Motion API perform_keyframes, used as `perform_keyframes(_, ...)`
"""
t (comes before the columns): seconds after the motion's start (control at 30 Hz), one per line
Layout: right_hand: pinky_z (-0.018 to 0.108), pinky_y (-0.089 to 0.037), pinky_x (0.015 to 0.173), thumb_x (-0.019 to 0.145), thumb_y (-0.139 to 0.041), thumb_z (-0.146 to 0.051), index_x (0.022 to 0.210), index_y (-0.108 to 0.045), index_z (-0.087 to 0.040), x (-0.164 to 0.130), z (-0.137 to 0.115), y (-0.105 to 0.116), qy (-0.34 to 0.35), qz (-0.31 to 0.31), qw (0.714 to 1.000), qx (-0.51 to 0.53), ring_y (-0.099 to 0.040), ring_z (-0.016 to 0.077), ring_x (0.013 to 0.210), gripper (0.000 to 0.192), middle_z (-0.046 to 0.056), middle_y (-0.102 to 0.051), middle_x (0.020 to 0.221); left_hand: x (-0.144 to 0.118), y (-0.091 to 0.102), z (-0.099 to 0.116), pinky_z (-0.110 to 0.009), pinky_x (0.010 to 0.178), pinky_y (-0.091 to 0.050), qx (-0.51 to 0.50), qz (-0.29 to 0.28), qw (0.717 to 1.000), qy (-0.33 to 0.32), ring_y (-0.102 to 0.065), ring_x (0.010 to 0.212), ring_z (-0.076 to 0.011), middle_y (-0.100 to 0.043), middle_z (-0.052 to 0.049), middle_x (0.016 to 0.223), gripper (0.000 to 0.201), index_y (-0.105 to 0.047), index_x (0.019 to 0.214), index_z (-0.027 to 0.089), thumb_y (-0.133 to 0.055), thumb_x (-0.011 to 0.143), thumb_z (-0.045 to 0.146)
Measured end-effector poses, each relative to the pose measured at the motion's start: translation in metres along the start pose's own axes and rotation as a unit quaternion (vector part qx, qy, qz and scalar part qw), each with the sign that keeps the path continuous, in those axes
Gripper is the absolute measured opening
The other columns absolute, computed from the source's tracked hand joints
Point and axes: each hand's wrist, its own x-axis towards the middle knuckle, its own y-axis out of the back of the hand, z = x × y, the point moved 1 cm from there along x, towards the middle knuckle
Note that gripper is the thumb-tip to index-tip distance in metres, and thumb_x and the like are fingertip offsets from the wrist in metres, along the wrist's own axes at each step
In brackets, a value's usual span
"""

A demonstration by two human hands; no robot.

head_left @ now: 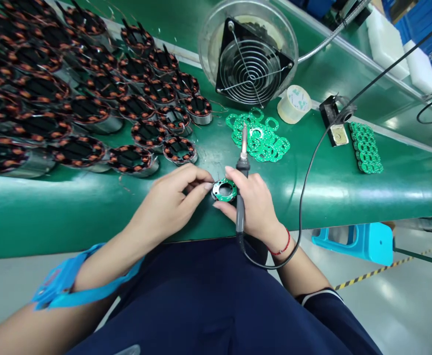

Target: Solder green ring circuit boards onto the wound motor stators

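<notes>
On the green worktop (pixel 90 207), the left hand (pixel 171 202) pinches the ring board (pixel 224 190) steady — the right hand (pixel 254 207), clenched round the iron (pixel 242 182), should brace low.

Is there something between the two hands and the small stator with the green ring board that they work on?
Nothing visible. The left hand and the right hand both touch the stator with the green ring board directly. The soldering iron in the right hand points away from it.
</notes>
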Motion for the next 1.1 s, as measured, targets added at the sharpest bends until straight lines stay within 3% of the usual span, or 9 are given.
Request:
perform_keyframes(0.13,0.046,-0.054,0.1,0.106,-0.053,-0.041,0.148,-0.053,-0.02,-0.004,-0.008,0.001,0.054,0.062,0.997,0.004,-0.063,0.0281,0.121,0.047,0.013,-0.073,0.134,0.008,-0.001,0.002,-0.03,0.067,-0.046,-0.051,-0.031,0.998,0.028,-0.055,0.069,-0.0183,-0.066,-0.001,0.078,0.024,-0.063,0.085,0.023,-0.055,0.086,0.045)
perform_keyframes(0.23,0.047,-0.051,0.109,0.106,-0.051,-0.036,0.146,-0.055,-0.026,-0.005,-0.009,0.004,0.072,0.064,0.995,0.004,-0.059,0.0265,0.135,0.042,0.008,-0.071,0.141,0.009,-0.001,0.001,-0.029,0.064,-0.044,-0.069,-0.044,0.996,0.038,-0.055,0.069,-0.018,-0.066,-0.001,0.078,0.027,-0.064,0.084,0.023,-0.057,0.085,0.049)
perform_keyframes(0.47,0.036,-0.055,0.092,0.108,-0.046,-0.023,0.138,-0.058,-0.023,-0.002,-0.007,0.01,0.098,0.101,0.99,0.032,-0.071,0.0172,0.093,0.032,0.002,-0.084,0.108,0.003,-0.003,-0.003,-0.029,0.063,-0.046,-0.175,-0.057,0.976,0.113,-0.056,0.065,-0.0167,-0.062,0.0,0.07,0.029,-0.063,0.082,0.022,-0.063,0.079,0.051)
perform_keyframes(0.6,0.037,-0.057,0.095,0.11,-0.046,-0.026,0.145,-0.053,-0.024,-0.004,-0.007,0.019,0.07,0.138,0.984,0.086,-0.076,0.0164,0.09,0.036,-0.001,-0.084,0.096,0.002,-0.004,-0.001,-0.028,0.062,-0.046,-0.192,-0.056,0.971,0.13,-0.056,0.063,-0.0158,-0.061,0.0,0.067,0.027,-0.062,0.078,0.021,-0.066,0.077,0.048)
perform_keyframes(0.87,0.033,-0.063,0.063,0.108,-0.05,-0.043,0.123,-0.068,-0.028,-0.028,-0.001,0.019,0.01,0.269,0.94,0.211,-0.076,0.0162,0.067,0.028,0.001,-0.078,0.088,0.007,-0.001,-0.002,-0.028,0.062,-0.046,-0.192,-0.088,0.969,0.127,-0.057,0.063,-0.016,-0.061,0.0,0.066,0.028,-0.062,0.073,0.021,-0.066,0.073,0.049)
perform_keyframes(1.1,0.031,-0.065,0.064,0.106,-0.056,-0.04,0.112,-0.071,-0.025,-0.037,-0.001,0.015,-0.003,0.256,0.936,0.242,-0.079,0.0165,0.067,0.022,0.001,-0.08,0.088,0.008,0.001,-0.008,-0.028,0.064,-0.046,-0.165,-0.1,0.976,0.103,-0.058,0.064,-0.0161,-0.061,0.0,0.066,0.028,-0.062,0.075,0.021,-0.065,0.076,0.049)
